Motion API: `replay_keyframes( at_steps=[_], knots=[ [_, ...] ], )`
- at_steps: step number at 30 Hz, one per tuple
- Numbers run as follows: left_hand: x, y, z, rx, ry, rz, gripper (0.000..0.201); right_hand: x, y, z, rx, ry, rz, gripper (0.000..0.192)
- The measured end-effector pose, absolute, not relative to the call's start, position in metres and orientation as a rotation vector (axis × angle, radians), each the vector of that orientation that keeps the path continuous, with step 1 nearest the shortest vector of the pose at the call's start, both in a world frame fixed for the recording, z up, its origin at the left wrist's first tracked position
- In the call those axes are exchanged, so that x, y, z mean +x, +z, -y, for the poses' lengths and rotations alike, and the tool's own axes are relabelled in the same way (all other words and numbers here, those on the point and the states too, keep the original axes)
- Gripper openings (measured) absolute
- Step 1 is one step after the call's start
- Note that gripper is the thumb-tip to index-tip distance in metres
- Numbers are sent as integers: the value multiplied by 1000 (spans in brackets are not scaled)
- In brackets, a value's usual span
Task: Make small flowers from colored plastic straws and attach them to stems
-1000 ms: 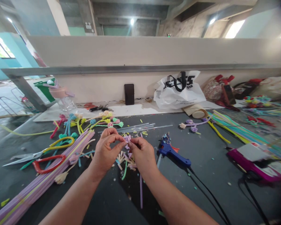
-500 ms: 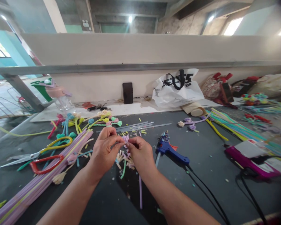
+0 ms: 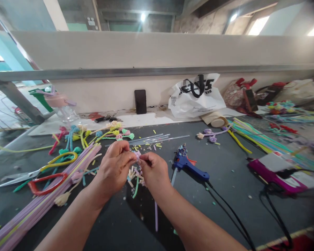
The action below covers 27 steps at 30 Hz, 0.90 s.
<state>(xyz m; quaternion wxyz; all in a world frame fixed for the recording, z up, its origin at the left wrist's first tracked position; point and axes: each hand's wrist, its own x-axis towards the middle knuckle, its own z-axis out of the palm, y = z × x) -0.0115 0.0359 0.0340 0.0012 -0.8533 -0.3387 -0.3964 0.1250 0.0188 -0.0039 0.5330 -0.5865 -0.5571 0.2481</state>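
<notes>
hands meet at centre of frame: left hand [image 3: 115,167] and right hand [image 3: 153,170], fingers of both pinched shut on small lilac flower head [image 3: 137,156], held just above desk [image 3: 225,164]; finished flower stems [image 3: 104,134] at upper left look done; uncut lilac sticks [image 3: 42,202] lower left left to use; glue gun [image 3: 188,164] idle right of hands
</notes>
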Motion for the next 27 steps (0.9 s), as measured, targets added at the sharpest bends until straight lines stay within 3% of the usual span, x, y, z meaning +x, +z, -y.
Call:
replay_keyframes(
  at_steps=[27],
  knots=[
    [-15,36,-39,-2773,-1174,1101,11,125,-4,-18,-1427,589,1366,8]
  ],
)
